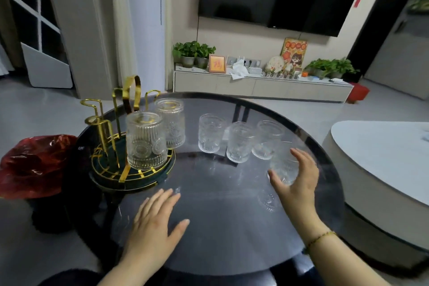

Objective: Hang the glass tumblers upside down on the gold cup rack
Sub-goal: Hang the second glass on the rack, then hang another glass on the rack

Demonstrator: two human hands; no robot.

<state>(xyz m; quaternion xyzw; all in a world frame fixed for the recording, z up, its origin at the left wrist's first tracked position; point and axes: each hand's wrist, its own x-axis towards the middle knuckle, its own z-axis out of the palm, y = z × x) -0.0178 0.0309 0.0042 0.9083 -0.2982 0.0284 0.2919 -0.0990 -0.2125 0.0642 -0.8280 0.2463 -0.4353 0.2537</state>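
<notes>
The gold cup rack [130, 173] stands on the left of the round dark glass table [232, 227]. Two glass tumblers hang upside down on its pegs: a near one [146, 140] and a far one [171, 123]. Several gold pegs [102, 123] are bare. Three upright tumblers [210, 133], [239, 141], [267, 139] stand in a row at mid-table. My right hand [298, 177] wraps a fourth tumbler [284, 166], thumb on its left, fingers on its right. My left hand [155, 220] lies flat on the table, fingers apart, holding nothing.
A red plastic bag [34, 165] sits on a dark stool left of the table. A white low table [383, 158] is close on the right. A TV cabinet [262, 87] with plants lines the far wall.
</notes>
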